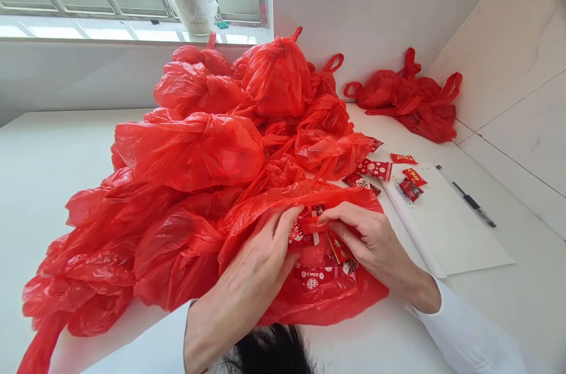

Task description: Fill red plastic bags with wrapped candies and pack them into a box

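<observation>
Item 1. Open red bag (322,297): thin plastic film, lying slumped on the white surface (44,156) at the near edge, straight in front of the person. It lies broader than deep, long axis running left to right; its mouth is turned up and away from the person, towards the heap. Inside, through the mouth: red candy packets (316,276) with white print, lying flat and jumbled.

Item 2. Left hand (260,262): fingers stretched forward and nearly closed, tips pinching the film at the left edge of the mouth.

Item 3. Right hand (371,238): white sleeve at the wrist, fingers curled, narrow pinch on a twisted red strip of the bag's rim. The fingertips of both hands almost meet over the mouth.

Item 4. Heap of knotted red bags (190,150): piled behind and left of the open bag, touching it.

Item 5. Second bunch of red bags (411,99): far right, against the wall, well apart from the heap.

Item 6. Loose packets (375,169): scattered right of the heap, some on the white sheet (451,226).

Item 7. Pen (471,203): at the sheet's far edge, lying diagonally.
</observation>
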### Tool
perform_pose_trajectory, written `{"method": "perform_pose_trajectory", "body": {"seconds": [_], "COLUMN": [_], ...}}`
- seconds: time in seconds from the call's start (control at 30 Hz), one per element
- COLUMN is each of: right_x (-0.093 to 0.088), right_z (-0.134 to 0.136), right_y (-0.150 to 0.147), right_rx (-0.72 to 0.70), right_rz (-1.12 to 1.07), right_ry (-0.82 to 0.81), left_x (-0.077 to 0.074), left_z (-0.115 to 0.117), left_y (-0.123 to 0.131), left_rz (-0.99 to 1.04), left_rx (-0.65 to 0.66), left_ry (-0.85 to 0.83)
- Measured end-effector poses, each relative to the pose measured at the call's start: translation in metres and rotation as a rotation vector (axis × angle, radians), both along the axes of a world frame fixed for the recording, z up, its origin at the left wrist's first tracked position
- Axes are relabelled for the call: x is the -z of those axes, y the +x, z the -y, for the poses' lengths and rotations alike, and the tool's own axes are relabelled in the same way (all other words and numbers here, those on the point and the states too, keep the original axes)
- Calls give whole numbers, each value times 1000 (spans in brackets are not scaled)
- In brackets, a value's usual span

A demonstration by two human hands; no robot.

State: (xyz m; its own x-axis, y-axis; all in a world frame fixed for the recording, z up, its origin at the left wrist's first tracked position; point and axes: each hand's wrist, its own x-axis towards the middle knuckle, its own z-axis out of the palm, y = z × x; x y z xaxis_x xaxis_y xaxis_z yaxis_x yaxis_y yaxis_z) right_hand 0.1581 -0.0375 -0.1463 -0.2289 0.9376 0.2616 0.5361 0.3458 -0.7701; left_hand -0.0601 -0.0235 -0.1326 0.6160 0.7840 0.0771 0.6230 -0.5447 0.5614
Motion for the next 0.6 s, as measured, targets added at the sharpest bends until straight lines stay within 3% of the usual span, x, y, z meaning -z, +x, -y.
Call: {"method": "perform_pose_trajectory", "body": {"seconds": [0.17, 0.27, 0.43, 0.6], "right_x": [-2, 0, 4, 3], "right_z": [0, 2, 7, 11], "right_y": [-2, -5, -14, -16], "right_rx": [-48, -47, -16, -48], "right_rz": [-325, -496, -637, -639], "right_ry": [-254, -343, -343, -280], "left_x": [-5, -11, -9, -9], "left_z": [-6, -8, -3, 1], "left_y": [3, 6, 9, 8], "left_rz": [191, 308, 483, 542], "left_rx": [19, -12, -38, -73], "left_ry": [108, 46, -192, -152]}}
